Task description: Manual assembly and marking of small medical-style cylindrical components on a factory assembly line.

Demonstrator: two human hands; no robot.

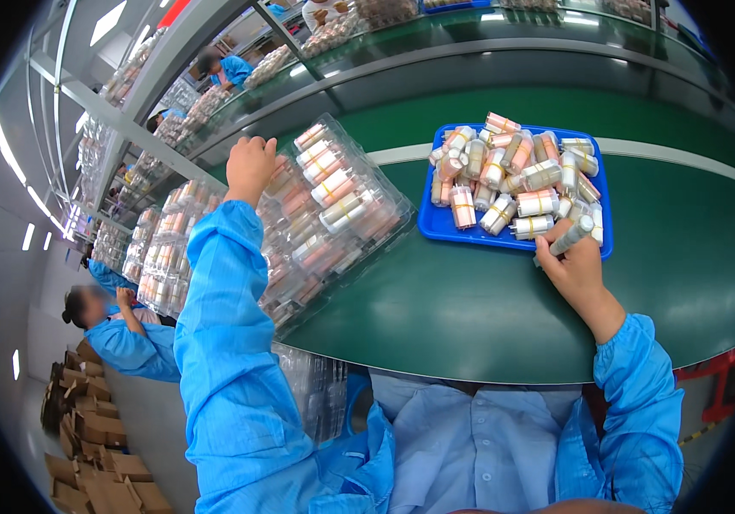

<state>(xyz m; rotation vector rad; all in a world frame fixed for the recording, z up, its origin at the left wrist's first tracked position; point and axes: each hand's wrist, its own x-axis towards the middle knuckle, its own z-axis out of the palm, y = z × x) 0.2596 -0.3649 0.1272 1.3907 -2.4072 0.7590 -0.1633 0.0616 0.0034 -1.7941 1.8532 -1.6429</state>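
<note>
Clear plastic tray (399,212) is sitting at an angle, loaded with rows of pink, white and grey cylinders (331,186). Blue tray (427,214) to its right is flat and heaped with similar pieces (463,207), all higgledy-piggledy. One stubby greyish cylinder (575,234)'s held tilted by its near right corner, partly covered.

On the work surface (470,317), a packing tray (395,214) is lying left of the frame's middle, with cylinders (333,188) sitting in it. To its right, a shallow tray (432,219) is holding more cylinders (540,176). My left hand (249,167) is resting at the packing tray's upper left side, and my right hand (576,267) is holding an item (582,228) at the shallow tray's lower right edge. Behind, another line (436,47) is crossing the frame's top; other trays (168,257) are standing at middle left, above cartons (98,428) lying lower left.
</note>
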